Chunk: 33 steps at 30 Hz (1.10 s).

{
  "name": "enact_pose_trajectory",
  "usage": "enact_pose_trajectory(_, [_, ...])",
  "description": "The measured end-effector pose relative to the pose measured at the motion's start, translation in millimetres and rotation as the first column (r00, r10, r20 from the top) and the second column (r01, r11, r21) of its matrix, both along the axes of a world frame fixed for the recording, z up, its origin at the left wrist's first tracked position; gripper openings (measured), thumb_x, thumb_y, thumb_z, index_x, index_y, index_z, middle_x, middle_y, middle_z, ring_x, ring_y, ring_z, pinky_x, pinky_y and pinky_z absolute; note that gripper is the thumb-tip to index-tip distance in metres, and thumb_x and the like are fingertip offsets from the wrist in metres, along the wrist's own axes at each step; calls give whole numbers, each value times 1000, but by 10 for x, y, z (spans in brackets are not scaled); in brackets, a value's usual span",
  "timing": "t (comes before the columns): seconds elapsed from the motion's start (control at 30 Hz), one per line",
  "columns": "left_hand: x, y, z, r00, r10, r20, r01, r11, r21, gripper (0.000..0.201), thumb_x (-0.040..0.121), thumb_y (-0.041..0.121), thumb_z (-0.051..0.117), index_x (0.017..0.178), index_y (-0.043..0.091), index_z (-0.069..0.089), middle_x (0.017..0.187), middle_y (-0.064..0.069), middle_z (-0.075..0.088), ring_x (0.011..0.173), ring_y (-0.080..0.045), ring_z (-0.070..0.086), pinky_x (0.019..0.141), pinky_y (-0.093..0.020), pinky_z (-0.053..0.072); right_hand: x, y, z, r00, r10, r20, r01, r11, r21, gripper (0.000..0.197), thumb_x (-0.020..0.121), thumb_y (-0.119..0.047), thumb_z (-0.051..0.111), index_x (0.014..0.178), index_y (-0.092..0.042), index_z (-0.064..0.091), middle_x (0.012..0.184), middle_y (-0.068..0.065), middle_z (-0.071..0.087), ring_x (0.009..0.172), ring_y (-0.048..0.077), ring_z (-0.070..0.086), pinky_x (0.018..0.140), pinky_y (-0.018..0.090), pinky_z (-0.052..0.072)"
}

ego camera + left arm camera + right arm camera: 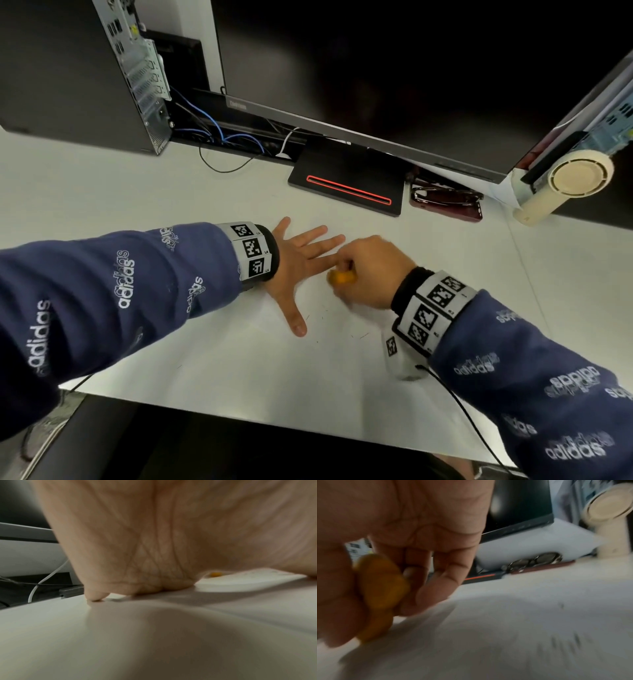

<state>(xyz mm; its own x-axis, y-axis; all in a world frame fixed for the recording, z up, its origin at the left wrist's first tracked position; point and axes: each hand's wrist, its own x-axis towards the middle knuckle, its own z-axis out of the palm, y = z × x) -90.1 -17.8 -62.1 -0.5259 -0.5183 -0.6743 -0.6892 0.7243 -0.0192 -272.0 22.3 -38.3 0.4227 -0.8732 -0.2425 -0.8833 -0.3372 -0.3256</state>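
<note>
My left hand (301, 260) lies flat with its fingers spread on a white sheet of paper (335, 346) on the white desk (171, 192). Its palm (137, 534) fills the left wrist view, pressed down on the surface. Just to its right, my right hand (370, 267) grips a small yellow-orange object (339, 277), which looks like an eraser (382, 588). The eraser's lower end touches the paper (488, 642) beside my left fingers. Motion blur smears the right hand. Short dark marks dot the sheet near my left thumb.
A monitor on a black stand with a red line (346, 186) stands behind the hands. Glasses on a maroon case (445, 202) and a beige fan (575, 178) sit at the right. A computer tower (68, 68) and cables (219, 137) are at the back left.
</note>
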Motion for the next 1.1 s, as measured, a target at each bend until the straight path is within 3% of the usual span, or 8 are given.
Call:
enact_pose_trajectory(0.1, [11, -1, -6, 1000, 3, -2, -3, 1000, 4, 149, 55, 96, 65, 149, 43, -38, 154, 11, -53, 144, -24, -46, 114, -76, -16, 89, 235, 7, 990, 137, 26, -140, 969, 203, 31, 88, -34, 70, 68, -11, 66, 62, 3, 65, 52, 11, 55, 52, 21, 46])
enact_pose_trajectory(0.2, [5, -14, -22, 1000, -2, 5, 2, 1000, -1, 149, 54, 97, 64, 150, 43, -37, 156, 10, -50, 146, -25, -44, 114, -76, -15, -7, -26, 62, 999, 37, -35, -35, 997, 63, 30, 88, -35, 68, 68, -13, 66, 67, 7, 66, 60, 20, 62, 56, 31, 52])
enact_pose_trajectory(0.3, [-1, -3, -14, 1000, -13, 18, 13, 1000, -19, 147, 57, 96, 63, 151, 42, -36, 158, 8, -47, 148, -26, -42, 114, -77, -12, -1, -69, 64, 999, -11, -35, 10, 999, -40, 31, 91, -30, 64, 63, -28, 50, 66, -3, 59, 62, 17, 59, 58, 29, 45])
enact_pose_trajectory(0.43, [6, 4, -3, 1000, 2, -5, -2, 1000, 2, 147, 57, 95, 65, 150, 43, -37, 156, 9, -51, 146, -26, -44, 114, -75, -17, 100, 199, 44, 987, 162, 16, -162, 971, 178, 34, 88, -33, 70, 59, -18, 60, 57, 1, 58, 50, 9, 50, 53, 23, 45])
enact_pose_trajectory(0.6, [8, -19, -32, 1000, 8, -7, -8, 1000, -4, 152, 52, 98, 64, 150, 42, -38, 157, 10, -49, 147, -25, -43, 113, -77, -15, -140, -114, 41, 998, -64, 13, 64, 998, 5, 29, 86, -35, 72, 66, -16, 65, 63, 2, 61, 57, 15, 56, 57, 29, 43])
enact_pose_trajectory(0.77, [14, -19, -42, 1000, 1, -9, -1, 1000, -9, 152, 54, 97, 64, 150, 41, -39, 155, 11, -51, 146, -25, -44, 113, -76, -17, 35, 297, 29, 986, 161, 30, -164, 968, 189, 32, 87, -35, 70, 64, -12, 64, 59, 3, 59, 51, 13, 50, 55, 28, 46])
enact_pose_trajectory(0.97, [3, -11, -25, 1000, -1, -11, 0, 1000, -15, 151, 54, 97, 65, 149, 43, -39, 158, 9, -49, 148, -27, -41, 114, -77, -14, -108, 24, 62, 998, 11, -68, -16, 997, -72, 24, 91, -32, 62, 71, -18, 62, 70, 1, 64, 65, 20, 62, 62, 33, 51])
enact_pose_trajectory(1.1, [13, -15, -54, 1000, 4, -10, -4, 1000, -18, 152, 53, 97, 64, 150, 42, -39, 156, 11, -50, 147, -25, -43, 114, -75, -17, 20, 355, 83, 958, 281, -52, -262, 936, 234, 30, 86, -39, 70, 72, -13, 67, 68, 5, 66, 60, 19, 57, 61, 31, 50])
